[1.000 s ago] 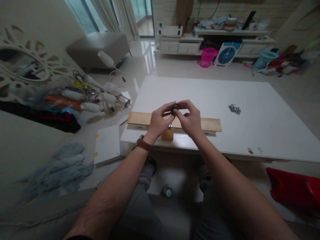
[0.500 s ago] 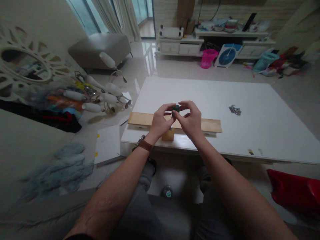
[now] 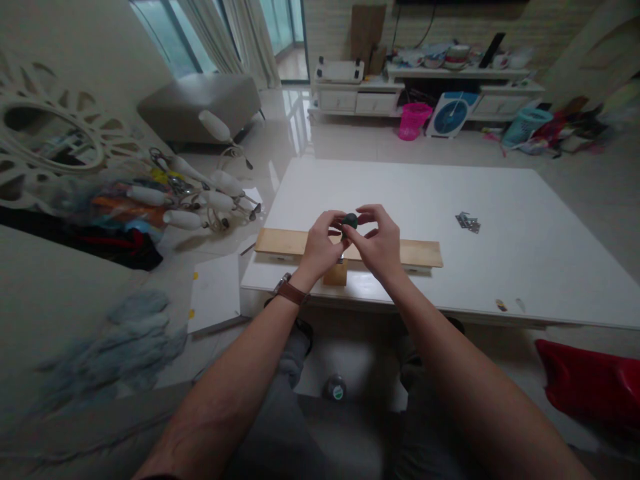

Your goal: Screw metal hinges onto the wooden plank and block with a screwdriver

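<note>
Over the wooden plank (image 3: 420,253), both hands meet around the dark green handle of what looks like a short screwdriver (image 3: 351,219), its lower end mostly hidden by fingers. My right hand (image 3: 377,237) grips the handle between thumb and fingers. My left hand (image 3: 323,240) is closed around the lower part from the other side. Just beneath, a small wooden block (image 3: 335,274) sticks out from the plank towards me, with a bit of shiny metal at the joint. The plank lies on white supports along the near edge of the white table (image 3: 390,193).
Several small metal brackets (image 3: 468,222) lie on the table to the right. Two small items, one a yellow and dark piece (image 3: 501,305), are near the front edge. A red plastic seat (image 3: 590,387) stands at the right, a white panel (image 3: 215,293) at the left.
The dark green handle has tilted slightly and shifted a little left, with my right hand following it. The whole view has dipped slightly.
</note>
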`<state>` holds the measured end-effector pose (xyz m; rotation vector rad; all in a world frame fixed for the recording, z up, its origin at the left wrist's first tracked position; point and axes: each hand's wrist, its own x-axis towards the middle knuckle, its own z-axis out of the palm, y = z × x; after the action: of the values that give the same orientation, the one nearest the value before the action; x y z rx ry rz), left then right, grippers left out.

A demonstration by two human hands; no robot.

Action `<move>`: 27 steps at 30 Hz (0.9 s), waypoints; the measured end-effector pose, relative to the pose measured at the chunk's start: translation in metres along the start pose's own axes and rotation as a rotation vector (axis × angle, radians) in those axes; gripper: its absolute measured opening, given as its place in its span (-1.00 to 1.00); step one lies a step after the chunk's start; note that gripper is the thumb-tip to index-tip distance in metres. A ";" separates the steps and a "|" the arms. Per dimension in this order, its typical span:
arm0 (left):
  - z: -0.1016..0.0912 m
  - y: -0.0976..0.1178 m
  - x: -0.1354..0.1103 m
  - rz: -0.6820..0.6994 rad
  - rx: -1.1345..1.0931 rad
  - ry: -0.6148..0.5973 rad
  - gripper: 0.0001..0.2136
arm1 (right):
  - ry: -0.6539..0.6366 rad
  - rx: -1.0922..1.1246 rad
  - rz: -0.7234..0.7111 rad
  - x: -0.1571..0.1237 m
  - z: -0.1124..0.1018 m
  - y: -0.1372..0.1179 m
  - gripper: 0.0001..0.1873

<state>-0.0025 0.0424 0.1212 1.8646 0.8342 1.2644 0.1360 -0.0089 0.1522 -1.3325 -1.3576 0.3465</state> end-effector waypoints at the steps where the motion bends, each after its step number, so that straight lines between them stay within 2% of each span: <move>1: 0.000 0.000 0.000 0.005 -0.012 -0.017 -0.58 | -0.001 0.011 0.008 0.000 0.000 -0.001 -0.72; 6: -0.002 -0.003 0.000 0.018 -0.074 -0.071 -0.61 | -0.030 0.044 0.005 0.000 0.000 -0.003 -0.77; 14: 0.002 -0.006 0.000 -0.013 0.037 0.005 -0.65 | -0.014 -0.005 0.013 0.000 0.001 0.003 -0.63; 20: 0.002 -0.006 0.000 -0.008 -0.048 -0.066 -0.65 | -0.050 0.046 0.025 0.000 0.001 0.000 -0.66; 27: 0.005 -0.010 -0.001 -0.049 0.006 0.005 -0.64 | -0.043 -0.016 0.001 0.000 0.003 0.004 -0.59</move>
<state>0.0004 0.0461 0.1116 1.8356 0.8824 1.2375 0.1359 -0.0062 0.1479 -1.3459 -1.3979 0.3671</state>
